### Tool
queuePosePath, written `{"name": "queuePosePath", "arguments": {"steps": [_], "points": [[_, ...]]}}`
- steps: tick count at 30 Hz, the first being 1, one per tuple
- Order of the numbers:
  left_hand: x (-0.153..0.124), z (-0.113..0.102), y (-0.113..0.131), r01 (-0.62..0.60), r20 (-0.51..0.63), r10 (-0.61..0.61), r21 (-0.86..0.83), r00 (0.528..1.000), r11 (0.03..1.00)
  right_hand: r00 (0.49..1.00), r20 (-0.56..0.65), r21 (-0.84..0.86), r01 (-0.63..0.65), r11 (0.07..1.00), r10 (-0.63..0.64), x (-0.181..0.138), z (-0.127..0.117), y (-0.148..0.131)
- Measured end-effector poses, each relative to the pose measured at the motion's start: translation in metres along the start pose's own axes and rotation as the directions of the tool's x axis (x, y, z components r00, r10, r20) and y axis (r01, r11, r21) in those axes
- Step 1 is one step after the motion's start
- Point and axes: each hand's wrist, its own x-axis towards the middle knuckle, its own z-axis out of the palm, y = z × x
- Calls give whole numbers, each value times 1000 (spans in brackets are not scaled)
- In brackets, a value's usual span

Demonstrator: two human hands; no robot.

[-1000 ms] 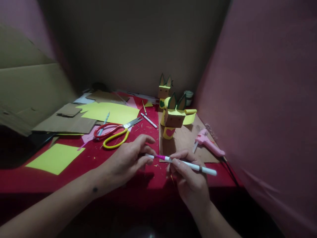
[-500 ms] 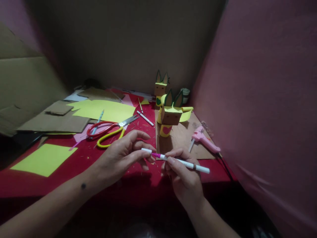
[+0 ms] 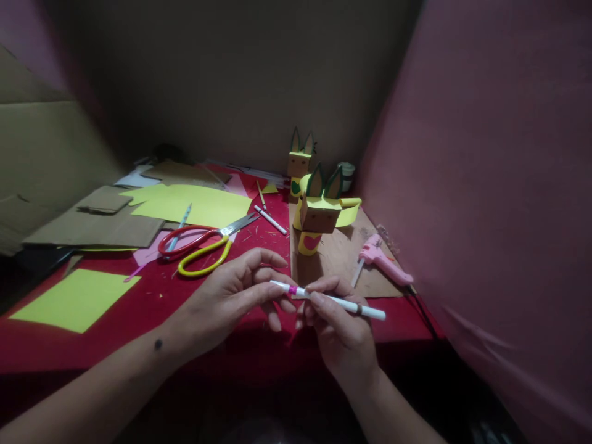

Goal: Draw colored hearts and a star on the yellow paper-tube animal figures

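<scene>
Far L on the red-covered bench: yellow sheet, flat, nr the edge; behind it, cardboard pcs and a bigger yellow sheet. Then scissors, red + yellow handles, blades slightly apart, untouched.

L hand: thumb + fingertips lightly on the marker's white cap, other fingers loosely spread. Spare marker lies beyond it.

Marker is held between the two hands, above the bench's front edge, tilted down to R. R hand: thumb + index closed on the barrel, pinch grip.

Behind the hands, two box-headed figures w/ green-edged ears: rear one, green heart; front one, pink heart, on a cardboard base. Pink glue gun at far R, on same base.

Progress: both figures look mostly built, ears + hearts on. Cap's at the marker's end, narrow pink band showing; can't tell if fully seated.

Writing: tiny marks nr scissor pivot, illegible; no brand/label readable.
</scene>
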Motion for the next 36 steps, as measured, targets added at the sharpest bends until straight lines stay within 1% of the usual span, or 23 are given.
{"name": "queuePosePath", "arguments": {"steps": [2,5,8,14,16,17,19,20,21,22,25,26,27,29,31,33,34,36], "points": [[1,0,-3,13,20,-14,26,1000,1000,1000,9,10,-21,1000,21,2,0,1],[0,-1,-4,26,28,-32,201,999,979,998,21,26,-57,998,56,3,0,1],[-4,1,-4,-6,42,-9,345,999,939,996,29,58,-88,994,87,2,0,0],[-13,12,-12,-90,13,94,410,996,907,997,31,123,-76,990,73,-3,2,4],[-14,15,-15,-121,18,125,415,992,902,996,45,134,-79,988,74,-3,2,4],[-14,16,-16,-143,38,140,422,989,895,995,58,125,-82,989,76,-2,1,3],[-13,17,-13,-189,81,172,465,982,865,994,83,36,-70,997,66,1,-2,-3],[-11,16,-10,-198,89,178,496,980,845,995,90,-53,-45,998,50,4,-4,-9],[-9,14,-7,-198,88,178,531,980,824,996,91,-178,-1,984,18,8,-7,-15],[-5,10,-2,-171,64,164,561,984,810,996,87,-231,15,973,6,13,-10,-24],[10,-9,9,-124,70,103,630,992,767,998,59,-357,44,933,-25,37,-23,-54],[16,-17,11,-121,62,108,659,992,742,998,42,-409,51,911,-37,48,-28,-64],[23,-25,12,-120,15,150,683,989,721,999,32,-466,52,883,-42,59,-32,-74],[37,-37,11,-87,-52,176,714,983,695,999,12,-570,45,821,-47,84,-41,-87],[49,-44,7,-45,-51,127,757,991,652,999,-3,-660,26,751,-37,108,-49,-92],[59,-46,3,-28,-36,89,782,995,622,999,-4,-732,31,681,-50,128,-55,-90],[64,-45,2,-29,-20,75,794,997,608,997,4,-755,53,654,-76,136,-57,-87],[71,-43,1,-51,17,64,823,998,565,986,47,-775,138,617,-162,150,-60,-78]]}}
